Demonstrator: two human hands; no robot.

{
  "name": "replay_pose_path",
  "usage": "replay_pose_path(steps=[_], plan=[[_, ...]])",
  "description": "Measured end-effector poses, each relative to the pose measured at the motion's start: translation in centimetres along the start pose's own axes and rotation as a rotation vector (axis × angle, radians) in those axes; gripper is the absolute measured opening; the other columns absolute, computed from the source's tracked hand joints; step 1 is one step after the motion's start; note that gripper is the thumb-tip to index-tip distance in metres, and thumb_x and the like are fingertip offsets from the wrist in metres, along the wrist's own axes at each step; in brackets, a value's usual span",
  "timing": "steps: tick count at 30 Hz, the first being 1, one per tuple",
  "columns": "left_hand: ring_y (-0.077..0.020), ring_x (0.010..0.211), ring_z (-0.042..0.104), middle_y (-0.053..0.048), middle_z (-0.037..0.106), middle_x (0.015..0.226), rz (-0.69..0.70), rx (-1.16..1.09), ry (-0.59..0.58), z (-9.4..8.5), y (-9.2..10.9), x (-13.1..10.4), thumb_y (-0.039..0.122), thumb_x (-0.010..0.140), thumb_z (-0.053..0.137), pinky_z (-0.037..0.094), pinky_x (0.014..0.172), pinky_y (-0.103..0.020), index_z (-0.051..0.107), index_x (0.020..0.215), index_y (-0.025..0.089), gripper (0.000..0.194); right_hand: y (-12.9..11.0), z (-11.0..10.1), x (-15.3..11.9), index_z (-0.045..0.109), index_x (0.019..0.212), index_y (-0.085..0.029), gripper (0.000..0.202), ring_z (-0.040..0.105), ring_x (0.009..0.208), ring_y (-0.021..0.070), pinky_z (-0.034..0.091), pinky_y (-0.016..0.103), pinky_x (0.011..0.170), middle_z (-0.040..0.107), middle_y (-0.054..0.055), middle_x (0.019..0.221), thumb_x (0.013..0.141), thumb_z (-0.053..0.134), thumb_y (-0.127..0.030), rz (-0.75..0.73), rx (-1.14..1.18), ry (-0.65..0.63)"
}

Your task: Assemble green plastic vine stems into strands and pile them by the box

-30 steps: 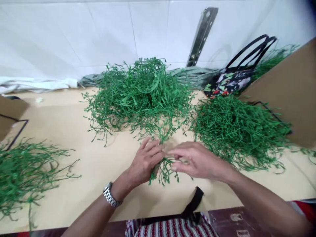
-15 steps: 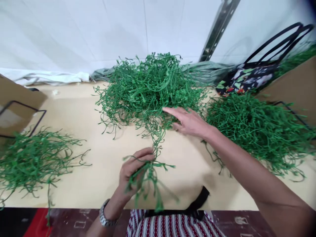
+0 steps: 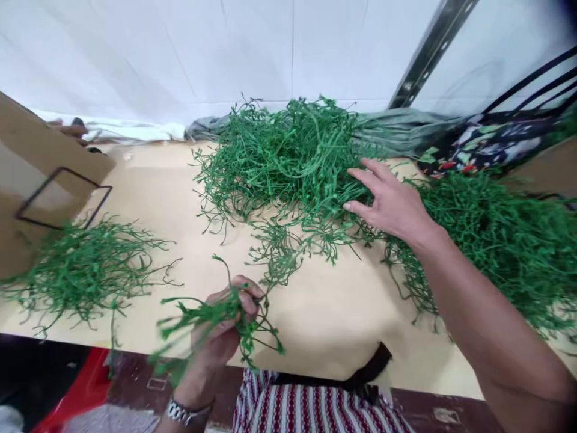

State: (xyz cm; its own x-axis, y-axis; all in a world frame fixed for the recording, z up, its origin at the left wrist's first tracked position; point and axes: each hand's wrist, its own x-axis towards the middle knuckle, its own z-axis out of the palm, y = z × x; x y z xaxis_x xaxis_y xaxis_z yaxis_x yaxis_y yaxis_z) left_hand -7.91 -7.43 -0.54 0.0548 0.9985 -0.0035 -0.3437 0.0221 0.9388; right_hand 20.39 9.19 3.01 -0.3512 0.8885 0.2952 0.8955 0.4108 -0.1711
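My left hand [image 3: 223,325], low over the table's front, is closed around a small bunch of green artificial-looking stems [image 3: 216,313]; thin sprigs stick out on both sides of the fingers. My right hand [image 3: 390,201] has its fingers spread at the right side of a large tangled heap of the same green stems [image 3: 288,150]. The fingertips reach to the heap's edge; whether they touch it I cannot make out. Some loose stems [image 3: 283,246] trail from the heap toward my left hand.
A smaller green pile [image 3: 90,264] lies left, by a cardboard box [image 3: 40,186] with a black wire frame [image 3: 63,198]. Another large pile [image 3: 487,240] lies right, below a flowered bag [image 3: 491,144]. A black strap [image 3: 372,364] rests at the table's front edge; a red stool [image 3: 83,385] stands below.
My left hand has moved left and down with its bunch, drawing it away from the trailing stems. My right hand has shifted right along the heap, and its fingers have spread.
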Motion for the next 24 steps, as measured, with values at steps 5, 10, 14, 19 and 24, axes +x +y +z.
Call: replay_pose_path(steps=[5, 10, 14, 19, 24], plan=[[-0.0189, 0.074, 0.053, -0.009, 0.057, 0.076, -0.022, 0.023, 0.148, -1.2, -0.5, 0.8, 0.029, 0.063, 0.066, 0.042, 0.054, -0.025, 0.068, 0.064, 0.014, 0.015, 0.3, -0.4, -0.8, 0.042, 0.129, -0.028, 0.052, 0.057, 0.088, 0.0258, 0.045, 0.032, 0.059, 0.05, 0.009, 0.121, 0.083, 0.042, -0.052, 0.021, -0.212, -0.054], [-0.0211, 0.083, 0.054, -0.008, 0.059, 0.08, 0.021, 0.133, 0.036, 0.0, -1.3, 2.3, 0.03, 0.067, 0.065, 0.046, 0.071, -0.03, 0.071, 0.072, 0.017, 0.014, -4.1, -3.0, -2.7, 0.049, 0.121, -0.026, 0.041, 0.053, 0.08, 0.022, 0.033, 0.028, 0.054, 0.053, 0.009, 0.115, 0.088, 0.038, -0.045, -0.077, -0.331, 0.075], [-0.0202, 0.078, 0.055, -0.009, 0.061, 0.081, 0.054, 0.221, -0.152, 1.5, -0.9, 2.1, 0.038, 0.073, 0.061, 0.044, 0.064, -0.028, 0.071, 0.074, 0.018, 0.022, -7.6, -1.0, -1.6, 0.058, 0.107, -0.024, 0.025, 0.049, 0.082, 0.0203, 0.03, 0.031, 0.062, 0.06, 0.006, 0.1, 0.089, 0.042, -0.027, -0.406, -0.306, -0.087], [-0.0201, 0.073, 0.058, -0.011, 0.063, 0.077, -0.039, 0.38, -0.433, 1.4, 0.0, 0.6, 0.045, 0.077, 0.055, 0.044, 0.063, -0.029, 0.072, 0.073, 0.017, 0.033, -6.7, 2.5, 2.2, 0.065, 0.086, -0.017, 0.018, 0.048, 0.088, 0.0231, 0.03, 0.036, 0.073, 0.063, 0.009, 0.086, 0.083, 0.048, -0.022, -0.387, -0.292, -0.257], [-0.0208, 0.073, 0.059, -0.012, 0.065, 0.069, 0.061, 0.461, -0.359, -0.8, -0.1, -0.5, 0.044, 0.078, 0.054, 0.047, 0.064, -0.029, 0.073, 0.068, 0.019, 0.033, -3.9, 2.5, 5.3, 0.066, 0.092, -0.019, 0.024, 0.047, 0.094, 0.0259, 0.032, 0.036, 0.073, 0.06, 0.009, 0.106, 0.082, 0.049, -0.034, -0.213, -0.297, -0.186]])
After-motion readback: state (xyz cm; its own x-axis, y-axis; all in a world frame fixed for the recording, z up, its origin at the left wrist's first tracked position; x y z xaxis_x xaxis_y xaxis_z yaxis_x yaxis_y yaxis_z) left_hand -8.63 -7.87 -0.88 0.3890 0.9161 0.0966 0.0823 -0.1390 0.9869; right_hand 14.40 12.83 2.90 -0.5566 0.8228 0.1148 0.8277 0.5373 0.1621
